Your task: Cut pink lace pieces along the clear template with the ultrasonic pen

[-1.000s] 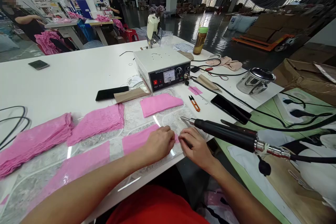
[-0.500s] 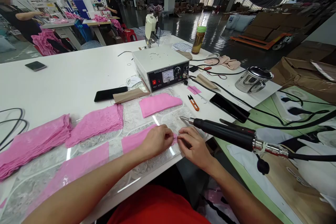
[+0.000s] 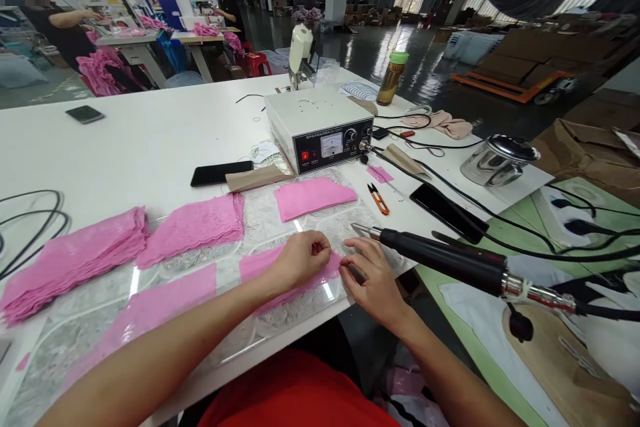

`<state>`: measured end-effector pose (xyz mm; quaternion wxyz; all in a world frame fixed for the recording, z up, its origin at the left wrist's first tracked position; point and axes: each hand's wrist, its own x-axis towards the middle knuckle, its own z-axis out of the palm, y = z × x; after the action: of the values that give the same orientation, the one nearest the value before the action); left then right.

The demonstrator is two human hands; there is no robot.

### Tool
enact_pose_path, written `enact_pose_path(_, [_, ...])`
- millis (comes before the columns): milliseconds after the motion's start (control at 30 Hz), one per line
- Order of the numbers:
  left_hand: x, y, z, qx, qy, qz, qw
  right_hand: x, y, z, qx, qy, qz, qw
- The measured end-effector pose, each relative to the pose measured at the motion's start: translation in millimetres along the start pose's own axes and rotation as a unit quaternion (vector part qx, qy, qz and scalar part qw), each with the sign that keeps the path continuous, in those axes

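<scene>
My left hand is closed, pinching the right end of a pink lace piece that lies on a clear plastic sheet at the table's near edge. Facing it, my right hand has its fingers curled and pinched at the same end of the piece. A black welding handpiece lies just right of my right hand, its metal tip pointing left. Another pink piece rests behind my hands.
Stacks of pink lace lie to the left. A white control box, orange snips, two black phones, a steel pot, a bottle and cables stand behind. Other people work at far tables.
Both hands stay at the end of the pink piece; the fingers have shifted slightly. The camera has tilted a little, moving everything rightward in view.
</scene>
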<state>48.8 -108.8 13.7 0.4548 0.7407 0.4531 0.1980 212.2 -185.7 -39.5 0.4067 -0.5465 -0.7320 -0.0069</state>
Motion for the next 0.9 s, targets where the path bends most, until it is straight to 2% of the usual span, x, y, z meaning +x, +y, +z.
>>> enact_pose_path(100, [-5.9,-1.5,-20.4,-0.084,0.048,-0.036,0.995,-2.3,1.4,0.0,-0.003,-0.003,-0.006,1.0])
enact_pose_path(200, [-19.7,-10.2,-49.0,-0.172,0.11,-0.078,0.976,-4.7,4.7,-0.6,-0.009,-0.007,-0.022,1.0])
enact_pose_path(333, [-54.8,-32.0,-88.8,-0.267,0.211,-0.123,0.932,-5.2,6.3,-6.3,-0.029,-0.009,-0.055,0.998])
enact_pose_path(433, [-89.9,-49.3,-109.4,-0.316,0.277,-0.15,0.895,0.6,-4.0,-8.1,-0.012,-0.014,-0.089,0.996])
enact_pose_path(533, [-122.0,-63.4,-117.7,-0.358,0.331,-0.168,0.857,11.7,-30.5,2.1,0.045,-0.045,-0.135,0.989])
enact_pose_path(700, [-154.4,-81.9,-116.7,-0.422,0.385,-0.172,0.802,23.7,-93.1,41.9,0.111,-0.103,-0.208,0.966])
enact_pose_path(800, [-166.8,-89.7,-117.3,-0.449,0.397,-0.163,0.784,23.6,-116.2,65.6,0.095,-0.143,-0.235,0.957])
enact_pose_path(900, [-180.0,-95.7,-120.4,-0.464,0.395,-0.151,0.778,22.8,-124.3,80.6,0.077,-0.154,-0.245,0.954])
